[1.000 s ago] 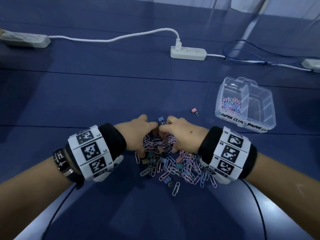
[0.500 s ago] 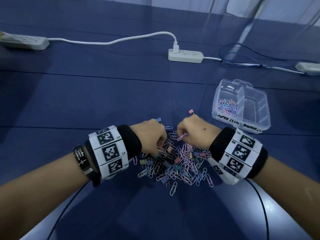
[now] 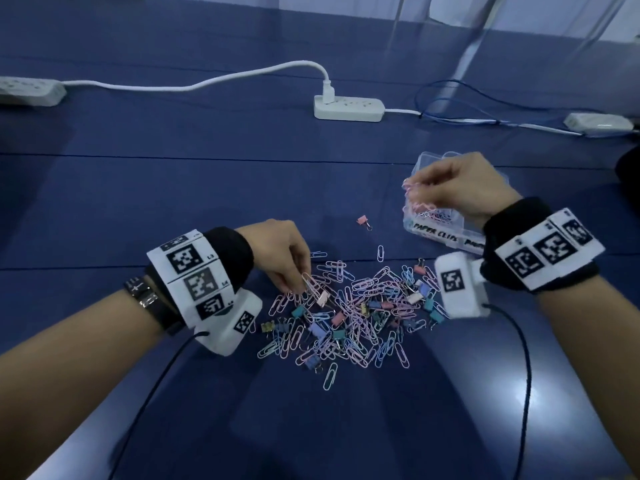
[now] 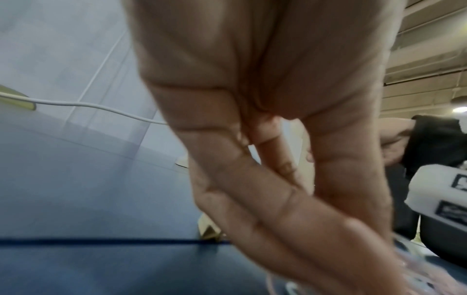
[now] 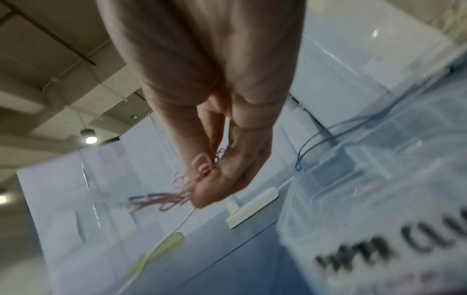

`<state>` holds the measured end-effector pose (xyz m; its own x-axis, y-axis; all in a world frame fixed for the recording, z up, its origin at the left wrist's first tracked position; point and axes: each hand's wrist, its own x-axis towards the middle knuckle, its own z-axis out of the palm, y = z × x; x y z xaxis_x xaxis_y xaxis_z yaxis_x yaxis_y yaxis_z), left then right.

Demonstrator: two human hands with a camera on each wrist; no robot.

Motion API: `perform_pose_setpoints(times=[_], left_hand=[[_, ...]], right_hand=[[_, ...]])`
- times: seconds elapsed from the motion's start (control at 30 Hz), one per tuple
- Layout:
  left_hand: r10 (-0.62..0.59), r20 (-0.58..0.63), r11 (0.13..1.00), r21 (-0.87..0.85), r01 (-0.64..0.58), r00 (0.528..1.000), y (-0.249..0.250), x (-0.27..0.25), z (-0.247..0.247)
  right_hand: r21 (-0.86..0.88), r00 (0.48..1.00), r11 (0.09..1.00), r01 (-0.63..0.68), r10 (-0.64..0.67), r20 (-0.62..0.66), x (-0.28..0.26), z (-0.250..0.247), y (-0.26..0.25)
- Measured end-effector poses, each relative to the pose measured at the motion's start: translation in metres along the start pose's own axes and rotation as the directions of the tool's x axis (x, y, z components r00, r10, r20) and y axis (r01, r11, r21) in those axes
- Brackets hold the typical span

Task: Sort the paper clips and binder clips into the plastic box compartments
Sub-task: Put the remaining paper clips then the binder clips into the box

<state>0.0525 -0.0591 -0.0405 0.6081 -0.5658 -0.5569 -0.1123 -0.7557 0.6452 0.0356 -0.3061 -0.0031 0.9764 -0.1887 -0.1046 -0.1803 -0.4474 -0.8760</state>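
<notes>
A heap of pastel paper clips and small binder clips [image 3: 349, 313] lies on the blue table in front of me. My left hand [image 3: 294, 271] reaches down into the heap's left side and pinches paper clips [image 3: 310, 284] there. My right hand [image 3: 450, 187] hovers over the clear plastic box [image 3: 436, 233] at the right, above its compartment labelled PAPER CLIPS. It pinches a bunch of pink paper clips [image 3: 415, 194], which dangle blurred from the fingertips [image 5: 202, 195] in the right wrist view. A single pink binder clip [image 3: 363, 221] lies apart between heap and box.
White power strips [image 3: 348, 107] with cables lie across the back of the table, another [image 3: 29, 91] at the far left and one [image 3: 599, 121] at the far right. A blue cable loops [image 3: 460, 105] behind the box. Black wrist-camera wires trail toward me.
My right hand rose from the heap with a bunch of paper clips and moved right to above the box. My left hand stayed at the heap and shifted slightly left, pinching clips.
</notes>
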Motion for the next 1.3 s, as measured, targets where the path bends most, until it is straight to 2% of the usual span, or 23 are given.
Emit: perform_pose_setpoints(times=[0.13,0.3,0.5,0.67,0.8,0.9,0.97,1.07,1.17,1.23,1.3], left_hand=[[0.015,-0.002,0.999,-0.043,-0.015,1.0,0.005,0.002,-0.006],[0.055,0.003,0.988,-0.146,-0.054,0.998,0.02,0.004,-0.018],[0.149,-0.093,0.926,-0.336,-0.172,0.984,0.052,0.022,-0.025],[0.163,-0.201,0.872,-0.428,-0.237,0.966,0.094,0.062,-0.021],[0.136,-0.323,0.871,-0.411,-0.268,0.937,0.128,0.098,-0.008],[0.159,-0.393,0.931,-0.245,-0.27,0.906,0.146,0.115,0.005],[0.215,-0.388,0.961,-0.076,-0.264,0.896,0.152,0.122,0.011],[0.317,-0.346,0.947,0.168,-0.275,0.883,0.153,0.129,0.016],[0.364,-0.303,0.912,0.307,-0.272,0.881,0.154,0.13,0.022],[0.383,-0.311,0.894,0.362,-0.264,0.87,0.154,0.13,0.025],[0.405,-0.318,0.881,0.388,-0.272,0.857,0.154,0.13,0.026]], right_hand=[[-0.297,0.974,0.955,-0.007,-0.06,-0.218,0.02,-0.011,0.02],[-0.428,0.978,0.904,-0.023,-0.068,-0.196,0.025,-0.011,0.034],[-0.427,0.983,0.904,-0.008,-0.07,-0.168,0.016,-0.017,0.036],[-0.392,0.977,0.92,-0.004,-0.081,-0.2,0.006,-0.027,0.043],[-0.373,0.957,0.928,-0.002,-0.106,-0.269,-0.002,-0.032,0.052],[-0.341,0.944,0.94,0.005,-0.117,-0.31,-0.016,-0.034,0.059],[-0.312,0.96,0.95,0.031,-0.115,-0.255,-0.031,-0.032,0.059],[-0.338,0.999,0.94,0.038,-0.049,-0.023,-0.054,-0.023,0.052],[-0.504,0.973,0.863,0.03,0.09,0.211,-0.062,-0.013,0.052],[-0.555,0.956,0.829,0.063,0.11,0.272,-0.061,-0.007,0.053],[-0.604,0.958,0.791,0.099,0.089,0.273,-0.056,-0.002,0.052]])
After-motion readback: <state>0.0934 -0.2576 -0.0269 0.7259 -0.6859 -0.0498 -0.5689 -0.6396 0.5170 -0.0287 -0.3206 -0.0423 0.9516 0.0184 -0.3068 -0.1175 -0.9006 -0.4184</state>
